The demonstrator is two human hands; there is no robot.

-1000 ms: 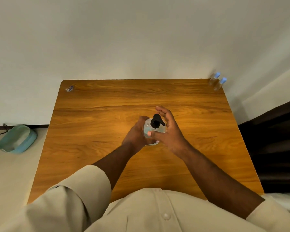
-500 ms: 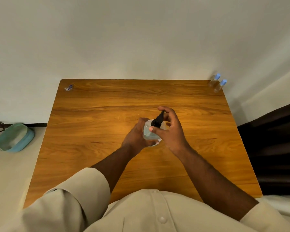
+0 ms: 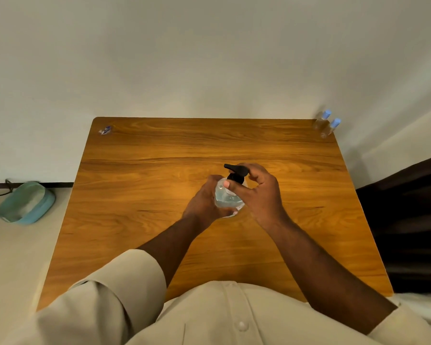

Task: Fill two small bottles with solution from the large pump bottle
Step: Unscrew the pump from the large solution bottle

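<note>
The large clear pump bottle (image 3: pixel 225 199) with pale blue solution stands at the middle of the wooden table (image 3: pixel 139 195). My left hand (image 3: pixel 203 204) wraps its body from the left. My right hand (image 3: pixel 259 192) grips the black pump head (image 3: pixel 235 171), whose nozzle points left and away. Two small clear bottles with blue caps (image 3: pixel 326 123) stand side by side at the table's far right corner, well away from both hands.
A small wrapper-like scrap (image 3: pixel 105 130) lies at the far left corner. A teal bowl-shaped object (image 3: pixel 26 202) sits on the floor to the left, beside a cable. A white wall runs behind the table; dark furniture (image 3: pixel 408 220) stands at the right.
The pump nozzle has turned from pointing toward the near right to pointing left and away. My right hand's fingers have shifted around the pump head. The bottle has stayed in place.
</note>
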